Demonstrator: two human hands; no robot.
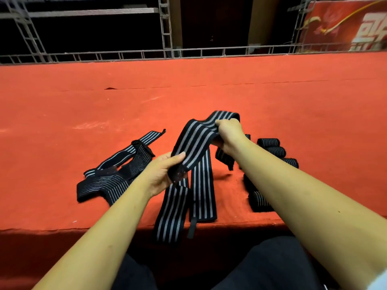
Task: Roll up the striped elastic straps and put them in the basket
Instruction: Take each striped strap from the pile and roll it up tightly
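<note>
Red surface (188,91) open above; left hand (161,174), right hand (228,132) pinch strap (194,139) overhanging near edge; forearm (293,185) partly hides rolls (269,143), possibly four.

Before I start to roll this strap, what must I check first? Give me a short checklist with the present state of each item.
1. Left hand pinches the striped strap near one end: ok.
2. Right hand grips the same strap further along: ok.
3. Strap lies straight and flat for rolling: not ok; it is folded, and lengths hang over the table edge.
4. Rolled straps lie aside, on the right: ok.
5. Basket within reach: cannot tell; none is in view.
</note>
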